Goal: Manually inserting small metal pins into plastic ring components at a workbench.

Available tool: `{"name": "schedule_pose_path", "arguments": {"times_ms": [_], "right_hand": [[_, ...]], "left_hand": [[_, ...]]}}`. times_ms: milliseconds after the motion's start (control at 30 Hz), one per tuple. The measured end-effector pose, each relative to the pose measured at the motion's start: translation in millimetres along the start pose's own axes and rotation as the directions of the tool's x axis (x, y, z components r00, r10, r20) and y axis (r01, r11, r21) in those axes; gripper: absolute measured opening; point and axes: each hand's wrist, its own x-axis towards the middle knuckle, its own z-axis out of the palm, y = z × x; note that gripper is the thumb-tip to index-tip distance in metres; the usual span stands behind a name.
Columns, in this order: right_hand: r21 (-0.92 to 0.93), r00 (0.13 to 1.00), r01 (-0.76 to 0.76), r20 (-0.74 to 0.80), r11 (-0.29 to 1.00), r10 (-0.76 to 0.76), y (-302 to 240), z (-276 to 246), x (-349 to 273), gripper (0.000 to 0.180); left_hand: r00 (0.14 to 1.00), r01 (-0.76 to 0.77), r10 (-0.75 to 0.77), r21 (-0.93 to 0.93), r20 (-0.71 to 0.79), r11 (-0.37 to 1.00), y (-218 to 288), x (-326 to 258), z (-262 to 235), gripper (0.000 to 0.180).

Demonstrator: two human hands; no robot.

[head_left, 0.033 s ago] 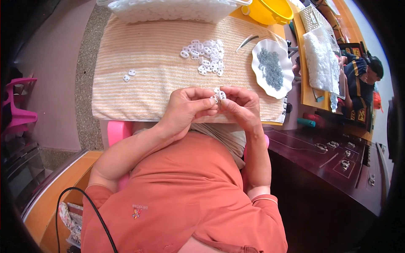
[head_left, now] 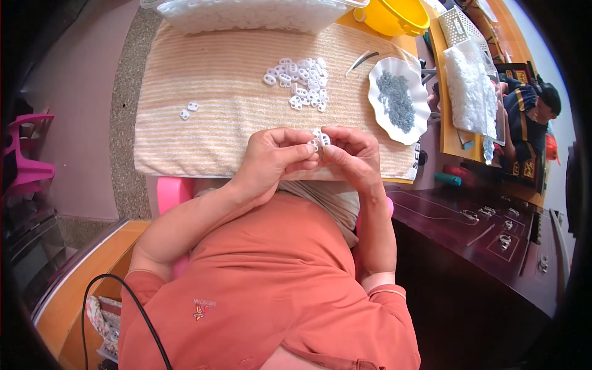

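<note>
Over the near edge of the striped towel, my left hand (head_left: 277, 153) and my right hand (head_left: 353, 154) meet fingertip to fingertip. Both are closed in a pinch on small white plastic pieces (head_left: 319, 140) with holes. The fingers partly cover these pieces, so I cannot tell whether they are joined. Beyond my hands lies a loose pile of similar white plastic pieces (head_left: 302, 80). Two small white pieces (head_left: 189, 110) sit apart on the left. At the right stands a white wavy-rimmed dish (head_left: 375, 92) holding many small grey metal parts (head_left: 396, 102).
A clear bin (head_left: 246, 15) full of white pieces stands at the far edge, beside a yellow basin (head_left: 398, 15). Tweezers (head_left: 360, 61) lie near the dish on the towel (head_left: 203, 74). Another person (head_left: 533, 111) is at the far right, by a tray of white pieces (head_left: 472, 89).
</note>
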Motion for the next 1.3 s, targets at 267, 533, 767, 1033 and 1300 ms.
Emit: {"name": "schedule_pose_path", "arguments": {"times_ms": [267, 533, 767, 1033, 1300], "right_hand": [[0.006, 1.0, -0.03, -0.006, 1.0, 0.03, 0.8, -1.7, 1.3, 0.029], [-0.014, 0.999, -0.04, -0.001, 0.999, 0.04, -3.2, 1.9, 3.4, 0.03], [0.02, 1.0, -0.022, 0.011, 1.0, 0.022, -1.7, -1.0, 3.9, 0.031], [0.043, 0.999, -0.015, 0.03, 0.999, 0.014, -1.9, -0.6, 4.5, 0.031], [0.053, 0.999, 0.0, 0.054, 0.999, -0.003, -1.3, -0.7, 5.1, 0.03]], "left_hand": [[0.998, 0.046, -0.048, -0.035, -0.047, 0.998, 2.7, 0.2, 2.4, 0.015], [0.997, 0.062, -0.064, -0.056, -0.034, 0.997, 2.7, 0.4, -2.3, 0.016], [0.996, 0.074, -0.077, -0.061, -0.045, 0.995, 2.6, 2.4, 0.1, 0.015], [0.995, 0.085, -0.087, -0.046, -0.05, 0.995, 3.2, 2.6, 0.4, 0.014], [0.995, 0.092, -0.093, -0.041, -0.04, 0.995, 3.7, 2.7, 0.8, 0.014]]}}
